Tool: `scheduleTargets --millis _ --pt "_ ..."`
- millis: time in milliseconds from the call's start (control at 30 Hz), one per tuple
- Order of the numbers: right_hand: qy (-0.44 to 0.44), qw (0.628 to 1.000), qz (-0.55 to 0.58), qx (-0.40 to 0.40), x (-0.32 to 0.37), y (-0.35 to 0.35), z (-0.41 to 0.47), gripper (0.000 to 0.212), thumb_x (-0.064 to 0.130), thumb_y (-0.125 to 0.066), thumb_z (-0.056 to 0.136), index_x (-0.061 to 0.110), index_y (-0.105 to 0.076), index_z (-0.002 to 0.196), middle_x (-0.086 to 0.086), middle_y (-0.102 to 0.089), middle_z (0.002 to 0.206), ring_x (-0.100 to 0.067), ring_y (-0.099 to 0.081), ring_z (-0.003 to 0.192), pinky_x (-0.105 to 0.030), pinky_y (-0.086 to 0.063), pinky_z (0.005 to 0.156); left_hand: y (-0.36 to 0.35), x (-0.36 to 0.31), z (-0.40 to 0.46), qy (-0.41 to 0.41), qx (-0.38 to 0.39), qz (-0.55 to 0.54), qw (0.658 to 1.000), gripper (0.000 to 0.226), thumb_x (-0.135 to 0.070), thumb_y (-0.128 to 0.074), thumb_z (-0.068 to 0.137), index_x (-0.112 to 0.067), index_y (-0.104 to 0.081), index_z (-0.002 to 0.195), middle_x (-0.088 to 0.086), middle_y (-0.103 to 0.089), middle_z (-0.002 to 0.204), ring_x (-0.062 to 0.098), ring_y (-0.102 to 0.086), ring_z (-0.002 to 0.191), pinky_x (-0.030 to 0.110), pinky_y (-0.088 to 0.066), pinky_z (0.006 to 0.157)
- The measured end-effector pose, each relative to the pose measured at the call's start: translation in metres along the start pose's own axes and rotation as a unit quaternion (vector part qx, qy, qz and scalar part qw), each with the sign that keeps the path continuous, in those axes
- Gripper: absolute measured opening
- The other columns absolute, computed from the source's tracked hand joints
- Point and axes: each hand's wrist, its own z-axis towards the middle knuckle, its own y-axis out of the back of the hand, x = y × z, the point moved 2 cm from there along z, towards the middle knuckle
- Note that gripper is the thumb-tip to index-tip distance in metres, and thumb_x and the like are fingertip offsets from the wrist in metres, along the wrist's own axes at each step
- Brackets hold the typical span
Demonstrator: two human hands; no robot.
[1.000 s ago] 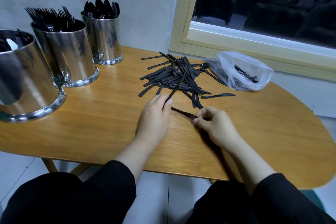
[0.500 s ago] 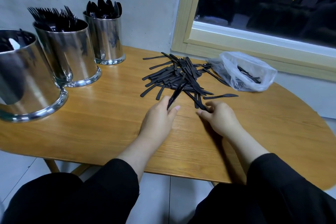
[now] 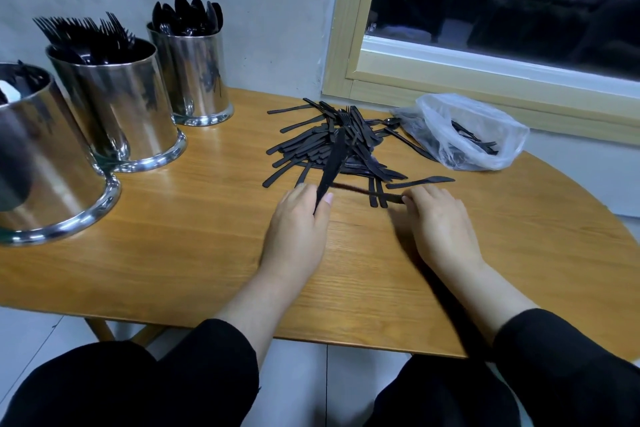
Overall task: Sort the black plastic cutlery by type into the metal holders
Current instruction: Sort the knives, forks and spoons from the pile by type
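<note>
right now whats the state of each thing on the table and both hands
left hand: grips a knife
right hand: pinches a blurred utensil
pile: loose, unsorted
bag: open, cutlery inside
fork holder: upright, forks inside
spoon holder: upright, spoons inside
near holder: upright, contents unclear

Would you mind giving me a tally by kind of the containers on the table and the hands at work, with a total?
Metal holders: 3 (nearest holder, fork holder, spoon holder)
Plastic bags: 1 (clear bag)
Hands: 2 (left hand gripping a black knife, right hand)
Total: 6
</note>
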Motion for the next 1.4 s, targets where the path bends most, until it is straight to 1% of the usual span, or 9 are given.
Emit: scheduleTargets --millis 67,133,300,500,633,733,867,1200,1400 --pt "0.055 0.998 0.011 0.005 0.0 0.013 -0.004 0.025 0.04 -0.041 0.101 0.022 -0.059 0.099 0.002 -0.063 0.094 -0.028 -0.056 0.087 -0.041 -0.042 0.069 -0.002 -0.005 -0.002 -0.05 -0.017 0.021 0.998 0.036 -0.032 -0.042 0.108 -0.011 -0.067 0.124 -0.002 -0.066 0.13 0.018 -0.056 0.126 0.04 -0.044 0.111" --pt "0.128 0.991 0.033 0.018 0.003 0.024 -0.007 0.021 0.035 -0.041 0.104 0.023 -0.059 0.103 0.004 -0.063 0.096 -0.024 -0.056 0.089 -0.044 -0.045 0.072 -0.003 -0.011 -0.002 -0.101 -0.018 0.05 0.993 0.031 -0.022 -0.049 0.108 -0.01 -0.064 0.133 -0.006 -0.062 0.133 0.011 -0.05 0.132 0.037 -0.033 0.119" --pt "0.155 0.981 0.106 -0.051 0.002 0.032 0.001 0.023 0.033 -0.044 0.106 0.021 -0.062 0.112 0.006 -0.063 0.097 -0.021 -0.056 0.087 -0.04 -0.046 0.075 -0.018 -0.023 0.016 -0.053 0.131 0.132 0.981 0.026 -0.043 -0.037 0.108 -0.024 -0.054 0.107 -0.005 -0.06 0.074 0.023 -0.06 0.073 0.043 -0.052 0.065" --pt "-0.086 0.987 0.133 -0.023 -0.08 -0.013 0.018 0.035 0.019 -0.056 0.101 0.015 -0.059 0.135 -0.007 -0.064 0.124 -0.031 -0.057 0.114 -0.037 -0.043 0.096 -0.039 -0.024 0.039 0.03 0.103 0.044 0.993 0.032 -0.046 -0.041 0.107 -0.022 -0.06 0.117 -0.001 -0.067 0.089 0.02 -0.064 0.083 0.048 -0.056 0.078" --pt "-0.11 0.991 0.043 0.069 -0.104 -0.033 0.035 0.041 0.038 -0.044 0.106 0.027 -0.05 0.145 0.004 -0.05 0.147 -0.028 -0.046 0.125 -0.045 -0.039 0.094 -0.042 -0.02 0.045 0.059 0.1 0.026 0.993 0.024 -0.045 -0.046 0.106 -0.024 -0.058 0.107 0.01 -0.068 0.085 0.032 -0.065 0.077 0.053 -0.056 0.072" --pt "-0.096 0.987 0.019 0.125 -0.113 -0.04 0.055 0.044 0.034 -0.043 0.105 0.028 -0.044 0.149 0.008 -0.038 0.157 -0.025 -0.037 0.134 -0.045 -0.033 0.099 -0.04 -0.018 0.047 0.067 0.088 -0.003 0.994 0.016 -0.042 -0.057 0.103 -0.03 -0.062 0.112 -0.003 -0.072 0.097 0.017 -0.066 0.089 0.04 -0.055 0.079" --pt "-0.065 0.988 0.057 0.13 -0.121 -0.043 0.065 0.033 0.032 -0.05 0.102 0.029 -0.061 0.133 0.011 -0.052 0.141 -0.022 -0.044 0.128 -0.042 -0.03 0.096 -0.041 -0.017 0.05 0.086 0.077 -0.013 0.993 0.017 -0.04 -0.057 0.103 -0.027 -0.067 0.103 -0.008 -0.069 0.087 0.011 -0.064 0.081 0.029 -0.052 0.071" --pt "0.017 0.993 0.091 0.077 -0.126 -0.037 0.068 0.011 0.027 -0.068 0.093 0.023 -0.076 0.101 0.007 -0.063 0.098 -0.026 -0.057 0.101 -0.048 -0.047 0.085 -0.06 -0.024 0.069 0.109 0.019 -0.036 0.993 0.039 -0.042 -0.051 0.105 -0.011 -0.059 0.082 0.014 -0.061 0.064 0.039 -0.061 0.063 0.054 -0.057 0.066" --pt "0.019 0.994 0.107 0.015 -0.124 -0.027 0.066 0.009 0.023 -0.059 0.097 0.021 -0.068 0.096 0.005 -0.059 0.095 -0.026 -0.053 0.093 -0.048 -0.046 0.08 -0.053 -0.022 0.064 0.114 -0.036 -0.11 0.987 0.035 -0.038 -0.05 0.106 -0.012 -0.064 0.088 0.007 -0.059 0.056 0.017 -0.057 0.05 0.037 -0.054 0.06"
